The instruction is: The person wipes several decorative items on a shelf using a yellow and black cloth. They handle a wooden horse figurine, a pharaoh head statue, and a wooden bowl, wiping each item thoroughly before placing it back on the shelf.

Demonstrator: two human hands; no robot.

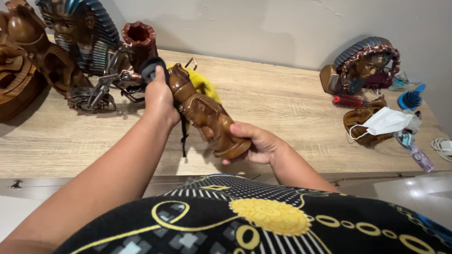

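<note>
A brown carved wooden figurine lies tilted above the wooden tabletop, its base gripped by my right hand. My left hand is closed on a dark brush-like tool with a thin black cord hanging down, pressed against the figurine's upper end. Behind the figurine a yellow cloth shows, partly hidden.
At the back left stand a metal motorcycle model, a pharaoh bust, a brown vase and wooden carvings. At the right are a second pharaoh bust, a white face mask, blue hairbrush and a white cable.
</note>
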